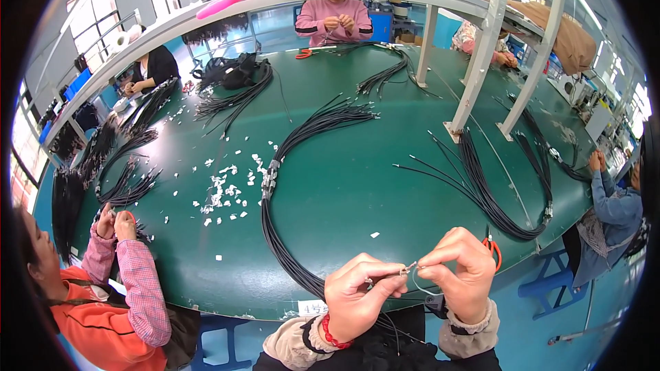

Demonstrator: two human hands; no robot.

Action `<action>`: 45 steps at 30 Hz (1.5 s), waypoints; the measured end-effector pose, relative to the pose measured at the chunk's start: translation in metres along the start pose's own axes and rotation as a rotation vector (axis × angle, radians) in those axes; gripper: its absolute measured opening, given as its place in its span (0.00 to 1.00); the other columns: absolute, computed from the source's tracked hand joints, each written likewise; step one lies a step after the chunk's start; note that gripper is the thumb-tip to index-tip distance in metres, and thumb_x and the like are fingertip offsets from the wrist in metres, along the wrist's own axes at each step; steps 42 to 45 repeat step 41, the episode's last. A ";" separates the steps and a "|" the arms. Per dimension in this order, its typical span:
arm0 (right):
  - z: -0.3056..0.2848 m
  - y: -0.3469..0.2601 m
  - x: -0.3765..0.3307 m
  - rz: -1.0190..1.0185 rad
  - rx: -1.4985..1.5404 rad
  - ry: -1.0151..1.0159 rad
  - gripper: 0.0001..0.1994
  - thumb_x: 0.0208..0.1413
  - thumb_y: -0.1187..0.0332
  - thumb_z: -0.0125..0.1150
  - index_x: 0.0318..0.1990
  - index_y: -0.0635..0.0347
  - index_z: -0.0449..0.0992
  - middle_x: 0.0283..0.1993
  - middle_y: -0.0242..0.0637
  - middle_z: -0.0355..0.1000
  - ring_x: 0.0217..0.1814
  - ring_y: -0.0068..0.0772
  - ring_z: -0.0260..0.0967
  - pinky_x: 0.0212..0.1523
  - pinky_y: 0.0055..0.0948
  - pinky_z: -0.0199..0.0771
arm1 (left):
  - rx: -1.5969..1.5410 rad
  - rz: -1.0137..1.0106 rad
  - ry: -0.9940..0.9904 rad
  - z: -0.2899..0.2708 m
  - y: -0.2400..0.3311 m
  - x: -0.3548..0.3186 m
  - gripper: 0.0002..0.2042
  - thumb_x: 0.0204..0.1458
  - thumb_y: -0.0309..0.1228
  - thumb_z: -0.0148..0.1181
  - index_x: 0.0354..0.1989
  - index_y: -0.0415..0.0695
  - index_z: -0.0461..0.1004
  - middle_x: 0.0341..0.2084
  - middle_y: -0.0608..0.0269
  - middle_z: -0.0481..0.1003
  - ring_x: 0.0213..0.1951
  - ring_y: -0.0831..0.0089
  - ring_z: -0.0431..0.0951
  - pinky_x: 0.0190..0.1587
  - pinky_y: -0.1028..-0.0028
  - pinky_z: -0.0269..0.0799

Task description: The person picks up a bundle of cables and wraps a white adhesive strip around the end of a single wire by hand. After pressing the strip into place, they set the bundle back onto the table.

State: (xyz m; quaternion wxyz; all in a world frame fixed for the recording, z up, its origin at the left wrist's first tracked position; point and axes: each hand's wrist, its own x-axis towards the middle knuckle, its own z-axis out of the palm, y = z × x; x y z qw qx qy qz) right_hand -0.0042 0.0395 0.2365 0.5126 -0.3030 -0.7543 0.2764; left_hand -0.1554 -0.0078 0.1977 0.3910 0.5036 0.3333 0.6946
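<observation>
Above the near edge of the green table, my left hand (359, 294) pinches the end of a thin cable (404, 271) between thumb and fingers. Close beside it, the fingertips of my right hand (459, 272) are closed on the tip of the same cable, and a pale thin loop hangs beneath. The exact shape of that tip is too small to make out. Left of my hands, a long bundle of black cables (287, 255) curves across the table, bound near its middle. Behind my right hand lie red-handled cutters (492, 250), partly hidden.
Small white plastic bits (223, 192) are scattered left of the bundle. Another black cable bundle (474, 182) lies at the right. Metal posts (481, 48) hold a shelf rail over the table. A co-worker in a checked sleeve (143, 288) sits at the left; others work around the table.
</observation>
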 end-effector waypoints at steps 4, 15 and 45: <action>0.010 0.005 0.000 -0.007 0.017 0.018 0.06 0.37 0.76 0.69 0.25 0.62 0.77 0.25 0.33 0.71 0.25 0.22 0.64 0.25 0.21 0.61 | 0.031 0.013 0.001 -0.001 -0.004 0.000 0.08 0.46 0.13 0.58 0.36 0.32 0.75 0.27 0.55 0.73 0.26 0.73 0.78 0.26 0.79 0.75; 0.004 0.014 -0.009 0.062 -0.011 0.033 0.05 0.38 0.77 0.68 0.24 0.62 0.77 0.24 0.33 0.71 0.24 0.22 0.64 0.26 0.20 0.61 | 0.036 -0.016 -0.064 0.005 -0.010 0.005 0.06 0.47 0.12 0.55 0.34 0.31 0.73 0.26 0.54 0.72 0.25 0.69 0.78 0.25 0.78 0.75; -0.018 0.041 -0.003 0.098 -0.080 -0.045 0.06 0.39 0.74 0.69 0.26 0.57 0.78 0.27 0.30 0.76 0.25 0.23 0.66 0.33 0.25 0.64 | 0.151 0.033 -0.011 0.020 -0.042 0.014 0.10 0.45 0.14 0.59 0.37 0.36 0.76 0.26 0.57 0.74 0.24 0.74 0.78 0.23 0.82 0.73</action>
